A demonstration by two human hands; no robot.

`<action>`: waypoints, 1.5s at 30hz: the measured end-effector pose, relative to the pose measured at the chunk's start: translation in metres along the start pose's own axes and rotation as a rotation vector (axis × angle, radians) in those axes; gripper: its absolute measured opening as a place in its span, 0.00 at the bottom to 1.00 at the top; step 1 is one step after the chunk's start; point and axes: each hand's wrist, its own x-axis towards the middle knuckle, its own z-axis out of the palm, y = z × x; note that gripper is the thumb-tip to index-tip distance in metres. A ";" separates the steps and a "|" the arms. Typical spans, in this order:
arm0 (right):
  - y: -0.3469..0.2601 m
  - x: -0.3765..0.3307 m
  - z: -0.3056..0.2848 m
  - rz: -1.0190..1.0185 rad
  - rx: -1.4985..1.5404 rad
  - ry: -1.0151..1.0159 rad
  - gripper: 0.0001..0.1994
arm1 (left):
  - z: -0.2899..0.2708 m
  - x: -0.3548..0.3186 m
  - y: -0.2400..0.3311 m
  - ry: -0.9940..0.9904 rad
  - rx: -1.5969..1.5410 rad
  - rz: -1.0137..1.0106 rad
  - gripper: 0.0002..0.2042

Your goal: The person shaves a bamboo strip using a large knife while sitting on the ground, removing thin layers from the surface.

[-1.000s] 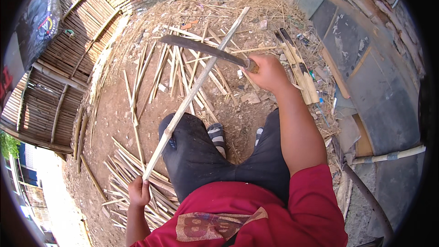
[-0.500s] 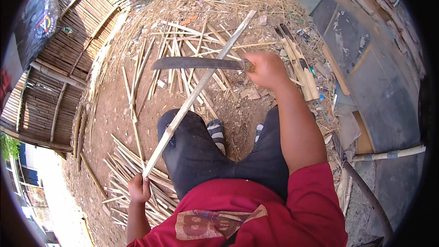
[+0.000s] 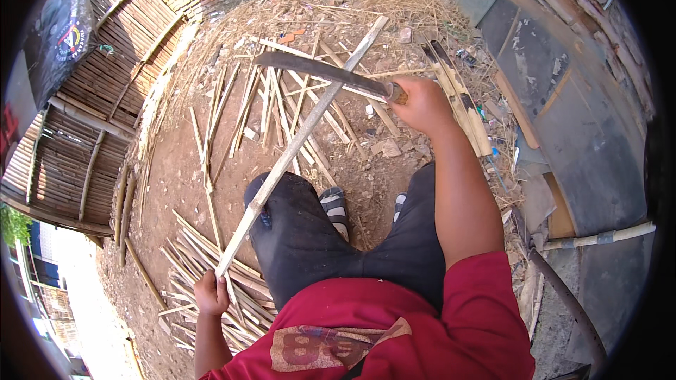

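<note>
My left hand [image 3: 211,293] is closed around the near end of a long pale bamboo strip [image 3: 285,160]. The strip slants away to the upper right, passing over my left thigh, its far end above the ground. My right hand [image 3: 420,104] grips the wooden handle of a machete [image 3: 320,72]. Its long dark blade points left and crosses the upper part of the strip. Whether blade and strip touch, I cannot tell.
A pile of split bamboo strips [image 3: 211,288] lies beside my left hand. More strips [image 3: 282,105] are scattered on the dirt ahead. Wider bamboo pieces [image 3: 458,98] lie at the right, by dark boards [image 3: 591,141]. A woven bamboo wall [image 3: 91,119] stands at the left.
The machete has moved farther away along the strip, toward its far end, and its tip has swung up and right. The strip and my left hand have shifted slightly left.
</note>
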 end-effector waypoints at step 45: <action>-0.019 -0.010 -0.007 -0.043 0.104 -0.006 0.17 | 0.029 0.009 0.038 0.243 0.050 -0.120 0.10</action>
